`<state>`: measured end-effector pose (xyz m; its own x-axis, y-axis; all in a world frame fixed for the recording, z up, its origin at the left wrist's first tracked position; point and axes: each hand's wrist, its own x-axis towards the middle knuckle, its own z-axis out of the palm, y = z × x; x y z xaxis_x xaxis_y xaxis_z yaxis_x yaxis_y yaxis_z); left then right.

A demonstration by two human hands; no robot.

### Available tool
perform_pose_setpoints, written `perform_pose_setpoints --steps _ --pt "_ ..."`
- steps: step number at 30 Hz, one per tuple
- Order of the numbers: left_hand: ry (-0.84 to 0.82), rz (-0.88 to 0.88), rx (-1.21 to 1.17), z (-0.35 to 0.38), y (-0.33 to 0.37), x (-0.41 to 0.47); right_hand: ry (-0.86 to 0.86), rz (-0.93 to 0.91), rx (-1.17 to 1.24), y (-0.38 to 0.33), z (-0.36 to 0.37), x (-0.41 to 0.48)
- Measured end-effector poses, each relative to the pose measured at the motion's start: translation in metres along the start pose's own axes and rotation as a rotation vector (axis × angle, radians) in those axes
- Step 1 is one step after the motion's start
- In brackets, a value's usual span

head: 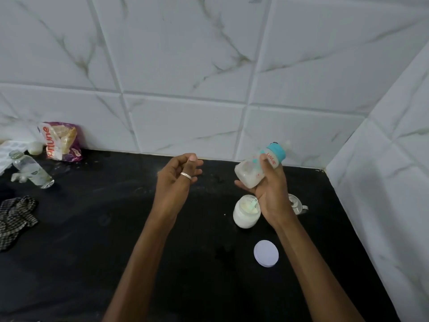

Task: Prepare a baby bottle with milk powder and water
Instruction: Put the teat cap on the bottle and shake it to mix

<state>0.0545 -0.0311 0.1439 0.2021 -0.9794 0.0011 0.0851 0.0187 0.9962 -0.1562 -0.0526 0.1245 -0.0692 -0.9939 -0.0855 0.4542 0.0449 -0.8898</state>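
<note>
My right hand (270, 189) grips a baby bottle (251, 169) with a teal collar, tilted so its top points up and to the right; cloudy white liquid fills its lower part. Just below that hand stands an open jar of milk powder (245, 216) with a pale scoop resting inside. The jar's white lid (266, 253) lies flat on the black counter (139, 228) nearer to me. My left hand (180, 175), with a ring on one finger, hovers to the left of the bottle, fingers loosely curled and holding nothing.
A clear water bottle (32, 169) leans at the far left, beside a purple snack packet (61, 141) against the tiled wall. A checked cloth (15, 218) lies at the left edge. A small metal cup (297, 203) sits behind my right wrist. The tiled side wall (383, 182) bounds the right.
</note>
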Motion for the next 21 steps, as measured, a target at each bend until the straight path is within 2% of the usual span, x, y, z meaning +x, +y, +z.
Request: perform_pose_setpoints --steps 3,4,5,8,10,12,14,16,17,19,21 --pt "-0.008 0.0 0.009 0.0002 0.0004 -0.0006 -0.176 0.023 -0.257 0.0074 -0.0037 -0.0046" --pt "-0.013 -0.002 0.013 0.0011 0.0006 -0.0006 -0.216 0.02 -0.275 0.0083 -0.0046 -0.0063" --pt "-0.017 -0.003 0.014 0.002 0.0013 -0.0011 -0.199 0.017 -0.232 0.0077 -0.0044 -0.0061" --pt "-0.012 0.004 0.005 0.0025 0.0016 -0.0028 -0.006 0.021 0.032 0.0048 -0.0009 -0.0028" --pt "-0.009 0.002 0.012 0.0013 0.0024 -0.0039 -0.038 0.032 -0.103 0.0062 -0.0019 -0.0019" --pt "-0.012 0.001 0.023 0.0012 0.0024 -0.0036 -0.174 0.052 -0.275 0.0081 -0.0069 -0.0027" --pt "-0.008 -0.003 0.016 0.0009 0.0027 -0.0037 -0.153 0.056 -0.18 0.0035 -0.0064 -0.0029" --pt "0.0 -0.002 0.006 0.0004 0.0022 -0.004 -0.001 0.03 0.006 -0.001 -0.0014 -0.0014" --pt "0.003 -0.002 0.006 0.0 0.0016 -0.004 0.052 0.011 0.018 0.0002 -0.0005 -0.0004" --pt "0.002 -0.005 0.006 0.0007 0.0015 -0.0043 0.012 0.031 -0.13 0.0042 -0.0021 -0.0018" --pt "-0.003 -0.006 0.003 0.0023 0.0015 -0.0039 -0.172 0.09 -0.369 0.0077 -0.0042 -0.0066"
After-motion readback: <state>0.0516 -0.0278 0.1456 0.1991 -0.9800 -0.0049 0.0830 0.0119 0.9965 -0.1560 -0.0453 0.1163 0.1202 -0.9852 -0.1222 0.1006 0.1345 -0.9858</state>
